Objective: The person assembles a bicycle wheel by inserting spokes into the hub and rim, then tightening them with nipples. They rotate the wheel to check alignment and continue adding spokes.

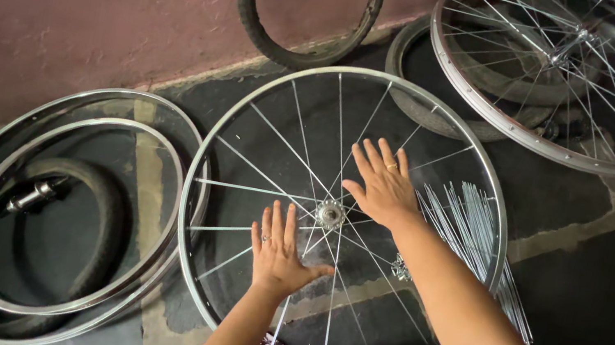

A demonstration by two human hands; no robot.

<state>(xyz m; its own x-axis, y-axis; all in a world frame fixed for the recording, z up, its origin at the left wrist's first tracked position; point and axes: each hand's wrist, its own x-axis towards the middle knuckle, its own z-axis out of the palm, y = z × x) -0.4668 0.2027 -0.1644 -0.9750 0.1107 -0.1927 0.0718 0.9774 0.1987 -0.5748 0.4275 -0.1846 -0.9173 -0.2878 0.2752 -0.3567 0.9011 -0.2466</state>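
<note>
A silver bicycle wheel rim (204, 154) lies flat on the dark floor in front of me, laced with thin spokes that meet at a metal hub (330, 215). My left hand (280, 249) rests flat on the spokes just below and left of the hub, fingers spread. My right hand (380, 183) presses flat on the spokes just above and right of the hub, fingers spread, a ring on one finger. Neither hand holds anything.
A bundle of loose spokes (473, 225) lies on the wheel's right side. Bare rims (12, 148) and a tyre (99, 221) are stacked at left. Another spoked wheel (573, 76) lies top right. A tyre (310, 7) leans on the pink wall.
</note>
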